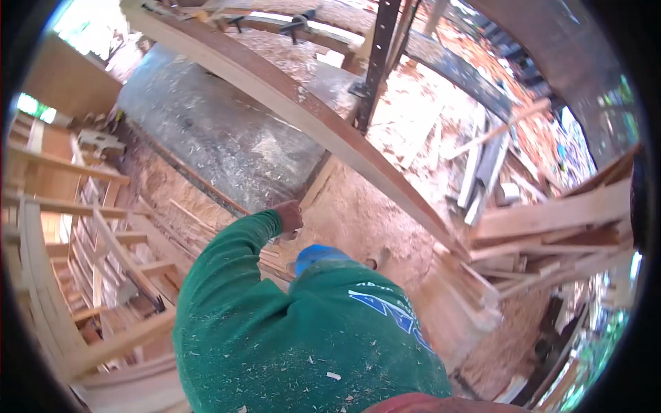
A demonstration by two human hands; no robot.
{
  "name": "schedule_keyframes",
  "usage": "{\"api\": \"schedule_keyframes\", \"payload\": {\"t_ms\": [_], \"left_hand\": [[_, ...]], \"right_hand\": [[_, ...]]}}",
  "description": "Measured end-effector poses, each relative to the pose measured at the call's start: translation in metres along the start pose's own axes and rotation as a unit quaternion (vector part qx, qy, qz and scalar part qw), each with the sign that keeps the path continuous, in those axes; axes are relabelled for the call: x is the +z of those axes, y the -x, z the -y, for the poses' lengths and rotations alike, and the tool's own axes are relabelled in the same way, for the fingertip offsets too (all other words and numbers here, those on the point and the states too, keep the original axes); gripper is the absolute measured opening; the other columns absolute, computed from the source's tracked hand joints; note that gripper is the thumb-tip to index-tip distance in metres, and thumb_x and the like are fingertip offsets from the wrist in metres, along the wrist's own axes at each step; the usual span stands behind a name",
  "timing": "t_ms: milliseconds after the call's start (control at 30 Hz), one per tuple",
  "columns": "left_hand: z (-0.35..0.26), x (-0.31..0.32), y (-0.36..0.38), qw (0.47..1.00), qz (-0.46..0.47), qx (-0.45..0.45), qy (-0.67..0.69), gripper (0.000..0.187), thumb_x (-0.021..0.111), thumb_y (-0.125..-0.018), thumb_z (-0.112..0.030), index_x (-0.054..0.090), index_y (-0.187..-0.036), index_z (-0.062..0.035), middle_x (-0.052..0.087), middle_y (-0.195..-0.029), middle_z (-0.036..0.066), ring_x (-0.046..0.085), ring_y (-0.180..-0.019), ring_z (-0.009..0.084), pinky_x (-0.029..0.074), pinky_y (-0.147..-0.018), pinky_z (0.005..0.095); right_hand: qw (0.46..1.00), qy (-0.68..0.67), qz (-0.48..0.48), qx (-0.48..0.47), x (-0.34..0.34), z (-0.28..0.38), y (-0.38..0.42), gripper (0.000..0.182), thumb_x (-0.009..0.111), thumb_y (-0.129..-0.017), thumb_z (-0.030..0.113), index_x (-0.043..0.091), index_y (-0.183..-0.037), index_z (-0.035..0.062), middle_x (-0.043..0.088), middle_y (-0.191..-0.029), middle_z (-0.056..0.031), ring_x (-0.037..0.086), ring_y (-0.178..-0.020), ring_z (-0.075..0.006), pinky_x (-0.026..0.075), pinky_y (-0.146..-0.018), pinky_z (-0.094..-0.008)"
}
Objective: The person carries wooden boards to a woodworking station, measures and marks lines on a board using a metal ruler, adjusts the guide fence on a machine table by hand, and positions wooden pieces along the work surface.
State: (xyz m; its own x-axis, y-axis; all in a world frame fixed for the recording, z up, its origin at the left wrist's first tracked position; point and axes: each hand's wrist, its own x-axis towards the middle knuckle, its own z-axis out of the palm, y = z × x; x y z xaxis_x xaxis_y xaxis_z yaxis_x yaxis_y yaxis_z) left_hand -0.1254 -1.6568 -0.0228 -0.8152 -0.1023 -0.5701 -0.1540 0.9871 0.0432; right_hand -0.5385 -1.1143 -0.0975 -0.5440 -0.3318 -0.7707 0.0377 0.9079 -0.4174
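Observation:
My left hand (290, 217) reaches forward from a green sleeve (231, 251) dusted with wood shavings. Its fingers look curled, and whatever they hold, if anything, is too small to make out. Close by is the near corner of a grey metal tabletop (227, 131) strewn with sawdust. Past the hand, a long thick wooden beam (296, 103) runs slantwise over the tabletop and down toward the right. My right hand does not show; my torso in the green sweatshirt fills the lower middle.
Wooden frames (103, 234) stand at the left. Stacked boards (558, 220) lie at the right. A dark metal post (377, 65) rises beyond the beam. Sawdust covers the ground (351, 206), and offcuts (482, 158) lie scattered farther back.

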Motion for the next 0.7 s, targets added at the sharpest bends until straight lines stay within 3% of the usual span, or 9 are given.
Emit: {"api": "schedule_keyframes", "payload": {"t_ms": [167,233,333,400,433,500,567,600,700], "left_hand": [[-0.043,0.049,-0.084,0.935,-0.048,-0.304,0.176,0.032,0.063,-0.081,-0.042,0.078,-0.096,-0.0177,0.077,-0.096,0.011,0.073,-0.097,0.0263,0.047,-0.099,0.0446],[-0.072,0.025,-0.131,0.703,-0.188,-0.505,0.464,0.026,0.065,-0.084,-0.038,0.078,-0.097,-0.0203,0.076,-0.096,0.013,0.073,-0.097,0.0306,0.054,-0.090,0.0486],[-0.077,-0.058,-0.142,0.647,-0.362,-0.478,0.471,0.025,0.070,-0.088,-0.035,0.078,-0.095,-0.0136,0.075,-0.085,0.012,0.073,-0.081,0.0287,0.057,-0.077,0.0410],[-0.048,-0.114,-0.115,0.557,-0.478,-0.520,0.437,0.022,0.071,-0.089,-0.031,0.076,-0.096,-0.0106,0.075,-0.087,0.013,0.073,-0.081,0.0257,0.056,-0.077,0.0373],[-0.013,-0.095,-0.117,0.464,-0.573,-0.529,0.419,0.020,0.069,-0.089,-0.032,0.075,-0.096,-0.0132,0.074,-0.084,0.014,0.073,-0.081,0.0325,0.057,-0.073,0.0430],[0.042,-0.158,-0.051,0.401,-0.659,-0.576,0.273,0.022,0.069,-0.091,-0.029,0.070,-0.100,-0.0078,0.072,-0.090,0.013,0.070,-0.083,0.0321,0.055,-0.075,0.0422],[0.112,-0.171,0.005,0.389,-0.680,-0.614,0.096,0.048,0.071,-0.090,-0.031,0.062,-0.129,-0.0038,0.067,-0.122,0.020,0.065,-0.110,0.0390,0.052,-0.094,0.0475],[0.137,-0.202,0.041,0.443,-0.671,-0.595,-0.024,0.065,0.071,-0.090,-0.034,0.052,-0.143,-0.0022,0.060,-0.135,0.023,0.059,-0.123,0.0414,0.048,-0.104,0.0496],[0.215,-0.255,0.119,0.450,-0.638,-0.618,-0.089,0.076,0.067,-0.090,-0.044,0.043,-0.153,-0.0105,0.048,-0.154,0.019,0.048,-0.140,0.0371,0.043,-0.110,0.0522]], "right_hand": [[0.988,0.021,-0.101,-0.114,-0.157,0.065,-0.151,0.017,0.066,-0.083,0.014,0.069,-0.095,0.0024,0.069,-0.074,-0.0113,0.067,-0.060,-0.0192,0.055,-0.054,-0.0335],[0.981,0.023,-0.112,-0.158,-0.186,0.115,-0.165,0.014,0.066,-0.083,0.013,0.066,-0.092,0.0022,0.067,-0.075,-0.0087,0.064,-0.059,-0.0173,0.053,-0.052,-0.0324],[0.952,0.044,-0.103,-0.284,-0.228,0.129,-0.263,0.021,0.066,-0.085,0.010,0.065,-0.103,0.0011,0.067,-0.077,-0.0099,0.064,-0.055,-0.0196,0.054,-0.049,-0.0336],[0.975,0.028,-0.040,-0.216,-0.232,0.169,-0.269,0.021,0.066,-0.086,0.009,0.064,-0.106,0.0008,0.066,-0.076,-0.0105,0.063,-0.054,-0.0196,0.052,-0.046,-0.0333],[0.984,0.020,-0.007,-0.177,-0.227,0.189,-0.264,0.022,0.065,-0.087,0.009,0.064,-0.107,0.0007,0.066,-0.075,-0.0108,0.063,-0.053,-0.0197,0.051,-0.044,-0.0331],[0.991,0.001,0.028,-0.134,-0.215,0.213,-0.258,0.021,0.066,-0.087,0.007,0.064,-0.106,0.0003,0.065,-0.074,-0.0109,0.062,-0.053,-0.0193,0.049,-0.042,-0.0327],[0.991,-0.015,0.063,-0.121,-0.201,0.219,-0.263,0.020,0.066,-0.086,0.006,0.064,-0.105,-0.0001,0.064,-0.073,-0.0107,0.062,-0.052,-0.0197,0.049,-0.041,-0.0334],[0.991,0.001,0.066,-0.113,-0.194,0.221,-0.266,0.020,0.067,-0.084,0.007,0.066,-0.102,-0.0008,0.066,-0.075,-0.0113,0.064,-0.055,-0.0199,0.052,-0.046,-0.0337],[0.993,0.047,0.069,-0.085,-0.172,0.223,-0.268,0.019,0.071,-0.079,0.007,0.072,-0.095,-0.0027,0.072,-0.081,-0.0132,0.070,-0.065,-0.0203,0.060,-0.059,-0.0345]]}}
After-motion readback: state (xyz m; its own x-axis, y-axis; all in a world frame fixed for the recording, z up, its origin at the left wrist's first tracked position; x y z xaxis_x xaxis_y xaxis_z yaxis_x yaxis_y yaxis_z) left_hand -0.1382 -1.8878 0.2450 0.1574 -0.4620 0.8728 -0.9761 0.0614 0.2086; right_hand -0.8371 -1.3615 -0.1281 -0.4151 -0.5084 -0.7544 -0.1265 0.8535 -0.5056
